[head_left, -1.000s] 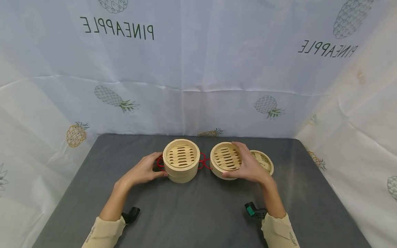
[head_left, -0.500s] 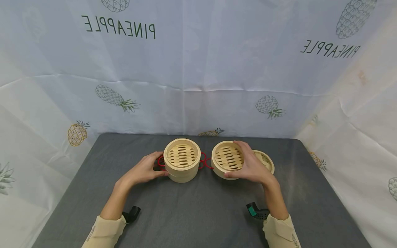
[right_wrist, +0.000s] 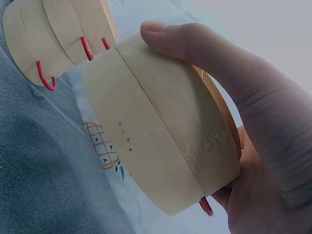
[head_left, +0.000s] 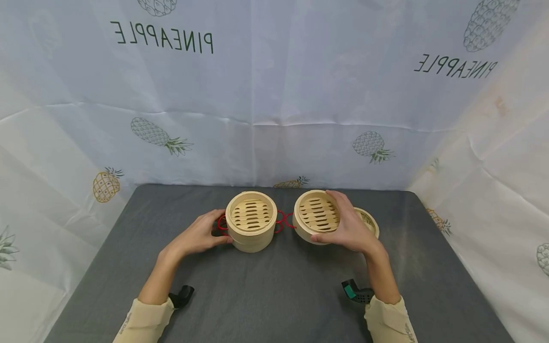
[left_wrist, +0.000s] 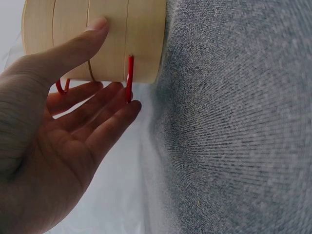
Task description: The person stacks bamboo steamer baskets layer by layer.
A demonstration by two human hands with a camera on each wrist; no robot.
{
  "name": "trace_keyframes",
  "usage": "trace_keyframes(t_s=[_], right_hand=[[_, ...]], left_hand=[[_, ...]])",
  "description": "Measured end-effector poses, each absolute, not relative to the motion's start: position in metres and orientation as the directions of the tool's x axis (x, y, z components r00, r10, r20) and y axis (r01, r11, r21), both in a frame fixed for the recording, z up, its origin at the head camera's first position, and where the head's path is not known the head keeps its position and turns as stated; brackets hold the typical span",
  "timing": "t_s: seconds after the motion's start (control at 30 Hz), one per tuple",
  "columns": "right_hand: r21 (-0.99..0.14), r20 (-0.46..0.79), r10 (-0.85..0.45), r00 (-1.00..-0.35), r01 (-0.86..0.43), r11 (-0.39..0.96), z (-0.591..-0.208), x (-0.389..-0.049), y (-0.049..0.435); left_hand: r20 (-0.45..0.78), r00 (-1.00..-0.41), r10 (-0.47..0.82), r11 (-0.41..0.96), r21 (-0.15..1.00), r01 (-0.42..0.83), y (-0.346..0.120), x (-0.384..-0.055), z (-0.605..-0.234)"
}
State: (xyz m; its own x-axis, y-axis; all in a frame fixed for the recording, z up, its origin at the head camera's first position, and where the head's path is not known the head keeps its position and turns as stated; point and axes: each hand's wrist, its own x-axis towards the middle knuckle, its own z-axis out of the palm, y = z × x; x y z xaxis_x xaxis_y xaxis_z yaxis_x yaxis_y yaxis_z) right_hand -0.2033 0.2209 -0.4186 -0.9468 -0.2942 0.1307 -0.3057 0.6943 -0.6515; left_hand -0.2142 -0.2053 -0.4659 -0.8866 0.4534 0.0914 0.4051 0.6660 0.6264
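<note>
A stack of bamboo steamer baskets (head_left: 250, 243) with red side handles stands on the table left of centre, its slatted top facing up. My left hand (head_left: 199, 234) holds its left side, the thumb (left_wrist: 80, 48) against the wall and the fingers on the far side by the handles. To the right, my right hand (head_left: 347, 228) grips another bamboo steamer basket (head_left: 303, 229) by its rim and side. In the right wrist view this steamer basket (right_wrist: 146, 122) hangs tilted above the table, thumb on its near wall. Fingers behind it are mostly hidden.
A round bamboo lid (head_left: 370, 223) lies on the table behind my right hand, partly covered by it. The dark grey table (head_left: 274, 295) ends at a white curtain (head_left: 274, 157) printed with pineapples. Black wrist devices (head_left: 182, 296) sit under both forearms.
My right hand has raised its steamer basket and shifted it slightly right and away, tilting it. The left hand and its stack have stayed in place.
</note>
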Motion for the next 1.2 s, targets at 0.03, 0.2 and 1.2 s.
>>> trace_keyframes(t_s=[0.03,0.2,1.2], right_hand=[[-0.654,0.135,-0.290,-0.947,-0.305,0.692,-0.418,-0.203,0.221],[-0.655,0.151,-0.281,-0.948,-0.309,0.689,-0.418,-0.203,0.220],[-0.667,0.229,-0.249,-0.941,-0.338,0.664,-0.412,-0.199,0.208]], left_hand=[[0.092,-0.887,0.453,0.666,0.626,0.405,-0.205,-0.214,-0.466],[0.088,-0.886,0.456,0.665,0.628,0.404,-0.206,-0.214,-0.465],[0.083,-0.888,0.453,0.665,0.632,0.398,-0.205,-0.215,-0.466]])
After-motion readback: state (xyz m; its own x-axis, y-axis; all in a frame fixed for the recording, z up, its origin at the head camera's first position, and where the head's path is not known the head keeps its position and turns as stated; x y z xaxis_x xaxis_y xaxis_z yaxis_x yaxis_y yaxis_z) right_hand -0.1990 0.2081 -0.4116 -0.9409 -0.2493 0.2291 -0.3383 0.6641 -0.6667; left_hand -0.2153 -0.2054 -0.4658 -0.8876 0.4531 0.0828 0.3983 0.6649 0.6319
